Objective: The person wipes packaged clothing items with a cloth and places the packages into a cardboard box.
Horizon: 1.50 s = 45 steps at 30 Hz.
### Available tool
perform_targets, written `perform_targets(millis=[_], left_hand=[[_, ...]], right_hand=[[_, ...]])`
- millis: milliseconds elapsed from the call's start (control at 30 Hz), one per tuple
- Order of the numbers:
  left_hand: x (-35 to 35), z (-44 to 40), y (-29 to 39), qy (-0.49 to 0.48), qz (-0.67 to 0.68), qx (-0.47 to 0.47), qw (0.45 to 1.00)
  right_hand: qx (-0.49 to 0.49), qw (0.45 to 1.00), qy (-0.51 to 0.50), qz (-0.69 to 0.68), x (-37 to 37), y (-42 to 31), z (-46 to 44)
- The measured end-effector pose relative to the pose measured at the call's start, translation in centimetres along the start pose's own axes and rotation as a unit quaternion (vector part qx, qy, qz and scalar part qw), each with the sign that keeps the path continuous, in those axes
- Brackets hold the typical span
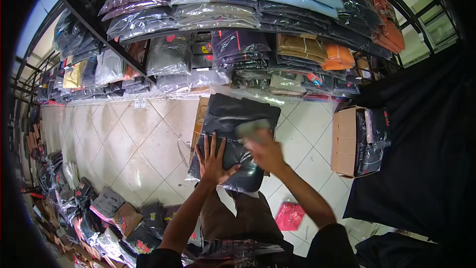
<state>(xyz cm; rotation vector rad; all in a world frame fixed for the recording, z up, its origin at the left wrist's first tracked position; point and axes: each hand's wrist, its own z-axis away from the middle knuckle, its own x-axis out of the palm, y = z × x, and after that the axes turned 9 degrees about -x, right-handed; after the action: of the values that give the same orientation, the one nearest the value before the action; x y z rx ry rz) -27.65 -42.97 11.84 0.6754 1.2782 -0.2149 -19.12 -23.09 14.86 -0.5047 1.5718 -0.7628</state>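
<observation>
the dark pack (232, 150) is right in front of me, just past my legs, and it shines like clear plastic. its long side runs away from me, from my legs toward the shelf (208, 30), and it leans a bit. my left hand (214, 167) is flat on the left part close to me, with the fingers spread wide and pointing at the shelf. my right hand (264, 151) is over the right part, and its fingers look closed around a green thing (253, 128). it is all blurry there, so i cannot tell how each finger sits, or if the green thing touches the pack. my left hand is nearer to the pack's left edge, where some cardboard (200, 112) pokes out. a box (343, 141) is on the floor to the right, well apart.
</observation>
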Motion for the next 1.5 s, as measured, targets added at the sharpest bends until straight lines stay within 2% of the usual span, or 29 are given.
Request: perform_targets(millis=[33, 67, 100, 133, 233, 333, 400, 467, 500, 567, 600, 633, 700, 733, 800, 833, 867, 900, 933, 1000, 1067, 1167, 1233, 1267, 1300, 1367, 1433, 1467, 1500], left_hand=[[0.4, -0.2, -0.3, -0.013, -0.009, 0.004, 1.0], [0.8, -0.4, -0.7, -0.018, -0.013, 0.005, 1.0], [1.3, -0.1, -1.0, -0.027, -0.017, 0.002, 0.999], [0.9, 0.0, -0.9, -0.013, -0.002, 0.011, 1.0], [0.1, -0.4, 0.0, -0.026, -0.009, -0.018, 0.999], [0.1, -0.5, 0.0, -0.013, 0.018, -0.017, 1.0], [0.3, -0.3, -0.2, -0.001, 0.027, -0.011, 1.0], [0.1, 0.0, -0.2, -0.005, 0.031, -0.024, 0.999], [0.0, -0.1, -0.2, -0.012, 0.03, -0.023, 0.999], [-0.2, -0.2, -0.6, -0.022, 0.03, -0.026, 0.999], [-0.2, -0.3, -0.5, -0.028, 0.028, -0.028, 0.999], [-0.1, -0.2, -0.3, -0.037, 0.027, -0.024, 0.999], [1.0, 0.1, -0.5, -0.085, 0.007, -0.044, 0.995], [1.7, 0.4, -0.8, -0.122, 0.002, -0.068, 0.99], [1.2, 0.1, -0.9, -0.077, 0.01, -0.047, 0.996], [0.3, -0.1, -0.5, -0.025, 0.039, -0.022, 0.999], [0.3, -0.2, -0.5, -0.026, 0.031, -0.023, 0.999], [0.2, -0.6, -0.6, -0.022, 0.031, -0.024, 0.999], [0.1, -0.5, -0.6, -0.025, 0.032, -0.023, 0.999], [0.2, 0.0, -0.3, -0.028, 0.036, -0.026, 0.999], [0.1, 0.0, -0.7, -0.027, 0.038, -0.024, 0.999], [0.4, -0.4, -1.0, -0.026, 0.053, -0.02, 0.998], [1.2, 0.0, -2.1, 0.047, 0.119, 0.01, 0.992], [2.7, 0.4, -3.2, 0.102, 0.273, -0.001, 0.957], [4.2, 0.5, -4.2, 0.157, 0.417, -0.012, 0.895], [3.4, 0.5, -4.2, 0.224, 0.413, -0.082, 0.879], [2.7, 0.3, -4.0, 0.231, 0.385, -0.071, 0.891], [2.8, -0.1, -3.9, 0.214, 0.413, -0.096, 0.88], [2.9, -0.2, -3.8, 0.198, 0.441, -0.121, 0.867]], right_hand=[[-0.225, 0.97, -0.043, 0.085, 1.5, 0.4, -1.0], [-0.433, 0.883, -0.085, 0.16, 2.7, 0.8, -1.2], [-0.459, 0.85, -0.154, 0.208, 3.3, 1.6, -0.6], [-0.488, 0.844, -0.098, 0.201, 2.9, 3.2, -1.1], [-0.333, 0.92, -0.076, 0.193, 0.7, 9.2, -4.4], [-0.227, 0.923, 0.024, 0.31, -3.8, 11.1, -6.9], [-0.095, 0.93, 0.032, 0.354, -4.7, 13.5, -8.5], [0.04, 0.932, 0.136, 0.334, -6.1, 13.6, -10.7], [0.041, 0.919, 0.207, 0.334, -5.7, 13.2, -11.0], [-0.12, 0.934, 0.154, 0.299, -3.2, 8.9, -11.8], [-0.244, 0.924, 0.095, 0.278, -1.4, 6.5, -11.6], [-0.159, 0.946, -0.088, 0.267, -1.0, -0.1, -11.4], [-0.439, 0.881, -0.134, 0.115, 4.8, -1.2, -11.4], [-0.425, 0.883, -0.188, 0.063, 7.9, -0.5, -11.5], [-0.535, 0.836, -0.107, 0.049, 7.7, 1.3, -14.1], [-0.459, 0.872, -0.115, 0.127, 6.3, 2.6, -15.8], [-0.496, 0.865, -0.021, 0.065, 4.5, 3.8, -17.7], [-0.436, 0.884, -0.061, 0.159, 3.2, 4.8, -18.9], [-0.449, 0.873, 0.072, 0.177, 3.4, 5.2, -20.5], [-0.215, 0.885, 0.038, 0.412, 2.8, 8.6, -23.3], [-0.04, 0.942, 0.036, 0.331, -0.4, 8.7, -24.1], [-0.225, 0.933, 0.179, 0.216, -1.6, 4.7, -20.4], [-0.254, 0.927, 0.095, 0.259, 0.7, 2.1, -15.6], [-0.187, 0.953, -0.061, 0.229, 0.5, -1.8, -13.0], [-0.264, 0.929, -0.064, 0.253, 3.9, -0.1, -10.2], [-0.445, 0.858, -0.168, 0.193, 5.6, 1.0, -5.9], [-0.472, 0.866, -0.053, 0.154, 3.7, 4.0, -4.0], [-0.42, 0.848, -0.167, 0.277, 1.2, 6.6, -4.5], [-0.326, 0.881, -0.14, 0.313, -1.1, 9.3, -4.6]])
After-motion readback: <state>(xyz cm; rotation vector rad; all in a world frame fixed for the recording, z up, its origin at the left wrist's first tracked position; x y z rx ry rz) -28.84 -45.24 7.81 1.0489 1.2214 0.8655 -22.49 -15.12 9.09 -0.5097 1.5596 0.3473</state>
